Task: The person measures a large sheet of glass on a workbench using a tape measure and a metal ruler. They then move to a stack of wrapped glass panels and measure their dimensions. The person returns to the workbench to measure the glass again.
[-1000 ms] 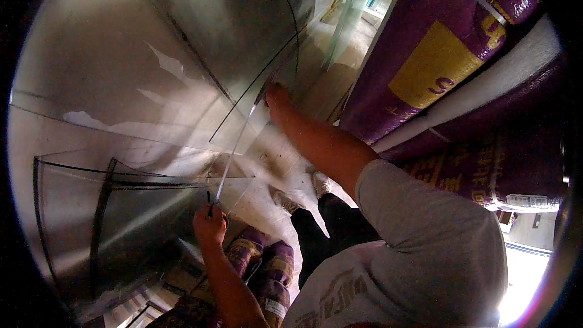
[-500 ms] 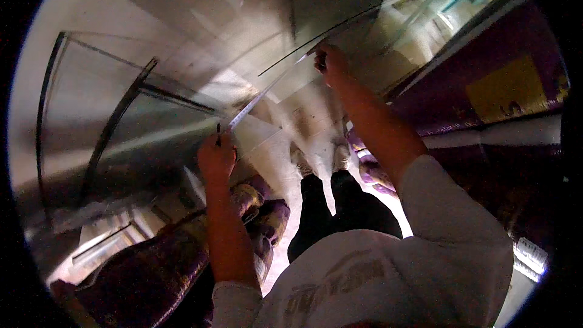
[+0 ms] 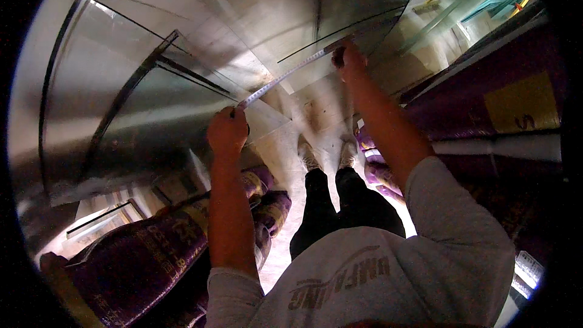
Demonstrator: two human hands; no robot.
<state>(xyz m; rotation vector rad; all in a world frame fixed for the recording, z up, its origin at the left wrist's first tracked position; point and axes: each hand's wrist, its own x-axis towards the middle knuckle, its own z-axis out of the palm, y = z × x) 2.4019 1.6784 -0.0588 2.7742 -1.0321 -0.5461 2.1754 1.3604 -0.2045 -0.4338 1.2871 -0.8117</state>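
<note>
A pale tape measure [image 3: 282, 78] stretches between my two hands, its marked blade bowing slightly upward. At its near left end my left hand [image 3: 228, 131] is closed, pinching the blade by the fingertips. Something small and dark shows at those fingers, too unclear to name. Farther off and to the right, my right hand [image 3: 350, 62] grips the other end in closed fingers; a dark shape in it may be the tape's case. Just beyond the tape rises a large glossy sheet [image 3: 358, 3] with a dark lower edge line.
Clear panels with black edges [image 3: 124, 88] stand at the left. Purple sacks [image 3: 133, 267] are stacked at lower left, and more purple sacks [image 3: 455, 109] line the right. Yellow and teal strips [image 3: 486, 0] show at the far right. My shoes [image 3: 308, 157] stand between the sacks.
Both hands have moved slightly up and to the right, keeping hold of the tape. Its blade has gone from nearly straight and blurred to gently bowed. The view has shifted a little.
</note>
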